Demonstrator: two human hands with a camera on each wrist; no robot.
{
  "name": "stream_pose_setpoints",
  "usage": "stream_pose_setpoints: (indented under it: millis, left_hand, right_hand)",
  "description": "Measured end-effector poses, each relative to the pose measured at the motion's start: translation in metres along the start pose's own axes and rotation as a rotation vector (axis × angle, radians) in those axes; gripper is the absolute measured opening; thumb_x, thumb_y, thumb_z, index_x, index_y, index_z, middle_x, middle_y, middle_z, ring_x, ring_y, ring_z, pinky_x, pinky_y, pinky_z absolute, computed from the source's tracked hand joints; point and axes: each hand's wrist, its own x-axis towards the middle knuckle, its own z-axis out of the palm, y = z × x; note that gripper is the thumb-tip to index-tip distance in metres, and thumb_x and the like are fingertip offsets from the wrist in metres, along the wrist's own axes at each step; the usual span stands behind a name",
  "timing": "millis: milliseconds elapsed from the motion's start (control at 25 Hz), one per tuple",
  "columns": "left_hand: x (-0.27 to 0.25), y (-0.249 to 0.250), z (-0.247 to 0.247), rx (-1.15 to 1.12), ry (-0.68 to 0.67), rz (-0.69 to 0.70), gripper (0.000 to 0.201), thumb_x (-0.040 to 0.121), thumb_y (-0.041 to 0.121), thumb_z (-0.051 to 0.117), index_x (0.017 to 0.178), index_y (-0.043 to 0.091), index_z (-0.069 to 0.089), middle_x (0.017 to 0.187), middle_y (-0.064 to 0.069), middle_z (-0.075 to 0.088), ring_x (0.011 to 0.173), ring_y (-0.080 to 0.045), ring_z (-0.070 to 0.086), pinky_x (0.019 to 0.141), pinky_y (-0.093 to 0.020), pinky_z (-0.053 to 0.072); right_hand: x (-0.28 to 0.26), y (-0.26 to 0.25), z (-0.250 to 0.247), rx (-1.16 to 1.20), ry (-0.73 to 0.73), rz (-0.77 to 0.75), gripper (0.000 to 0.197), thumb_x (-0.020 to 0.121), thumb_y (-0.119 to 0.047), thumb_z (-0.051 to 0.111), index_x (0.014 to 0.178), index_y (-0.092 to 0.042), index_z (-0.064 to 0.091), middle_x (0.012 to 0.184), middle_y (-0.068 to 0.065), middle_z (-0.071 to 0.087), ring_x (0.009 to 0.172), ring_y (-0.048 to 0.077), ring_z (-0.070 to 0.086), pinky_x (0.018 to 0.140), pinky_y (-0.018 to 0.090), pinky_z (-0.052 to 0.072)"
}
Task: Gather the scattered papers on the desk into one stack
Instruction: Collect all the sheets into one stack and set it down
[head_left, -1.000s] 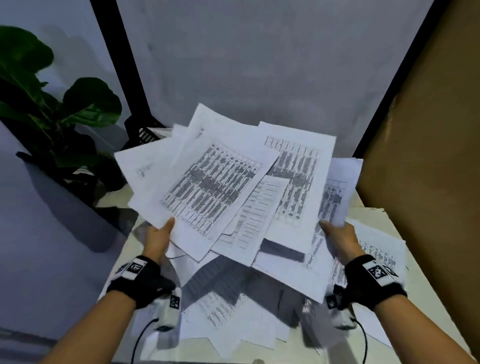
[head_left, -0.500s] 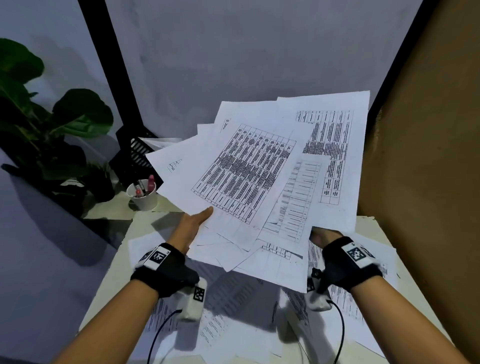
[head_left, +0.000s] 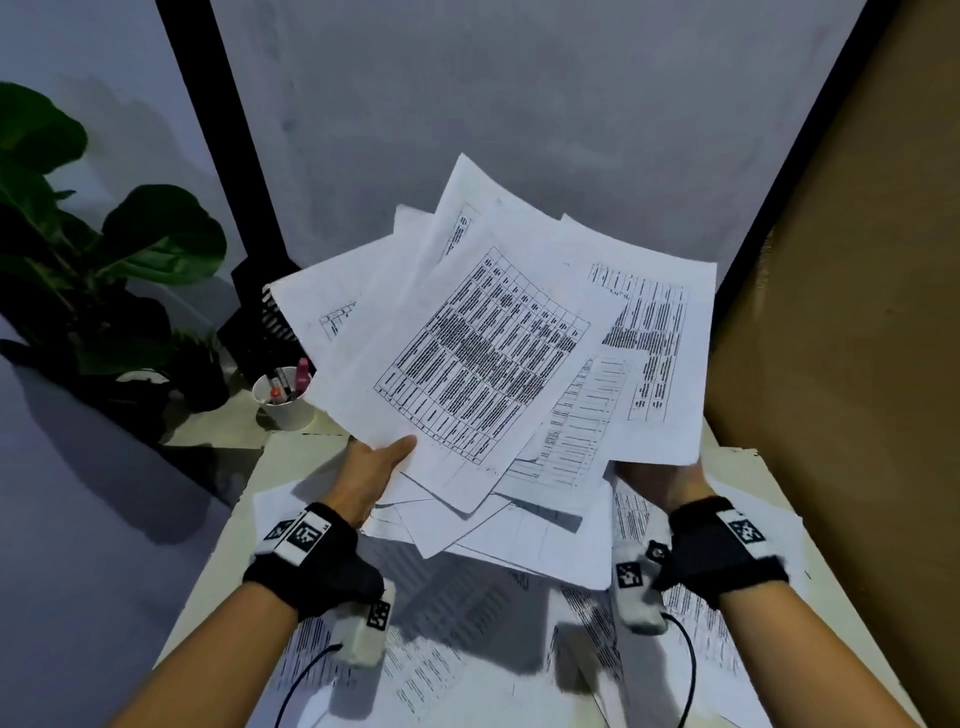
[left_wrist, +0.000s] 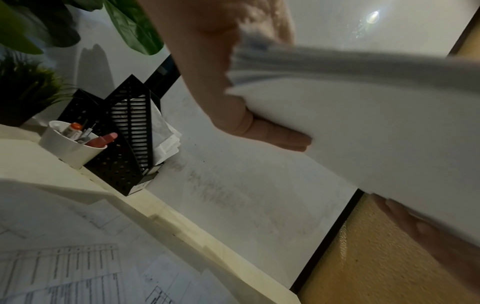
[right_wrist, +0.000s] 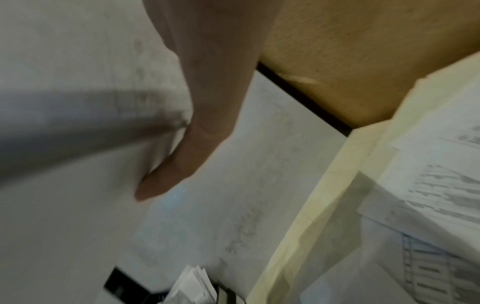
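A fanned bundle of printed papers (head_left: 493, 364) hangs tilted above the desk (head_left: 291, 457), held by both hands. My left hand (head_left: 379, 462) grips its lower left edge, thumb on top. In the left wrist view, the left hand (left_wrist: 213, 86) has its fingers under the papers (left_wrist: 363, 123). My right hand (head_left: 660, 483) grips the lower right edge, mostly hidden under the sheets. In the blurred right wrist view, the right hand (right_wrist: 197, 133) is on the papers (right_wrist: 64, 164). Several loose papers (head_left: 467, 623) still lie spread on the desk below.
At the desk's back left stand a white cup of pens (head_left: 284, 402) and a black mesh file holder (head_left: 260, 322). A leafy plant (head_left: 104, 260) is further left. A brown panel (head_left: 857, 312) runs along the right side. Grey wall behind.
Both hands have lifted the bundle higher off the desk and come closer together. The sheets overlap more tightly, and my right hand has slipped under them.
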Motion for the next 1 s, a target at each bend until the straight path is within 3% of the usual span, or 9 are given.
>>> stream_pose_setpoints:
  millis: [40,120,200,320,480,680,840,920,1000]
  left_hand:
    - [-0.001,0.000,-0.003,0.004,0.015,0.004,0.030,0.084,0.002,0.060,0.114,-0.001,0.055,0.108,-0.011,0.062,0.103,-0.027,0.059,0.094,-0.034,0.044]
    - [-0.002,-0.001,-0.006,0.004,0.026,0.003,0.032,0.085,0.003,0.059,0.116,-0.004,0.055,0.105,-0.011,0.063,0.100,-0.027,0.060,0.091,-0.033,0.044]
    - [-0.003,-0.003,-0.008,0.015,0.014,0.004,0.032,0.086,0.004,0.058,0.116,-0.006,0.055,0.098,-0.008,0.065,0.093,-0.025,0.062,0.086,-0.030,0.046]
    - [-0.007,-0.003,-0.005,0.009,-0.037,0.002,0.028,0.086,0.002,0.057,0.112,-0.005,0.055,0.086,-0.002,0.064,0.081,-0.017,0.062,0.067,-0.016,0.052]
    - [-0.007,-0.005,0.003,-0.002,-0.070,-0.002,0.029,0.086,-0.001,0.056,0.114,-0.001,0.053,0.088,-0.002,0.063,0.082,-0.016,0.061,0.057,-0.012,0.052]
    - [-0.012,-0.001,0.004,0.048,-0.045,0.011,0.025,0.088,0.005,0.055,0.113,0.004,0.053,0.089,-0.001,0.064,0.088,-0.020,0.062,0.070,-0.023,0.050]
    - [-0.018,-0.003,0.011,0.245,-0.001,0.015,0.040,0.091,0.021,0.054,0.107,-0.015,0.051,0.103,-0.040,0.058,0.102,-0.050,0.055,0.085,-0.049,0.048]
    - [-0.019,-0.006,0.015,0.338,-0.069,-0.016,0.033,0.090,0.035,0.052,0.086,0.003,0.059,0.086,-0.029,0.062,0.086,-0.038,0.062,0.081,-0.043,0.051]
    - [-0.018,-0.009,0.017,0.247,-0.115,-0.033,0.026,0.083,0.042,0.059,0.092,0.018,0.061,0.100,-0.009,0.065,0.101,-0.025,0.061,0.100,-0.040,0.045]
  right_hand:
    - [0.003,0.000,-0.009,0.003,0.143,-0.025,0.068,0.094,-0.058,0.018,0.135,-0.013,0.048,0.140,0.012,0.049,0.133,0.026,0.042,0.117,0.044,0.022]
    - [0.002,-0.008,-0.009,0.146,0.093,-0.018,0.081,0.084,-0.067,0.037,0.142,-0.011,0.034,0.145,0.017,0.042,0.134,0.035,0.037,0.113,0.054,0.017]
    - [0.004,-0.016,-0.007,0.274,-0.090,0.131,0.065,0.078,-0.044,0.065,0.130,-0.009,0.052,0.129,0.019,0.058,0.121,0.033,0.054,0.106,0.051,0.038]
    - [0.010,-0.019,-0.005,-0.065,0.006,0.237,0.058,0.045,-0.016,0.087,0.098,-0.005,0.069,0.090,0.011,0.075,0.082,0.027,0.071,0.065,0.032,0.058]
    - [0.019,0.003,0.002,-0.175,0.065,0.295,0.084,0.037,-0.019,0.093,0.114,-0.005,0.061,0.106,0.013,0.072,0.094,0.028,0.070,0.074,0.037,0.059]
    - [0.024,0.029,0.021,-0.152,0.260,0.194,0.068,0.058,-0.005,0.079,0.120,0.005,0.053,0.107,0.019,0.067,0.092,0.027,0.070,0.073,0.028,0.059]
    - [0.027,0.042,0.035,-0.336,0.463,0.046,0.033,0.074,0.005,0.071,0.104,0.000,0.059,0.086,0.010,0.065,0.081,0.027,0.062,0.068,0.027,0.053]
    - [0.028,0.046,0.039,-0.413,0.510,-0.026,0.020,0.075,0.002,0.070,0.091,-0.006,0.061,0.079,0.004,0.064,0.072,0.020,0.060,0.064,0.026,0.050]
    - [0.026,0.048,0.040,-0.423,0.513,-0.116,0.024,0.074,0.004,0.070,0.079,-0.017,0.061,0.073,-0.005,0.066,0.065,0.010,0.064,0.062,0.022,0.052]
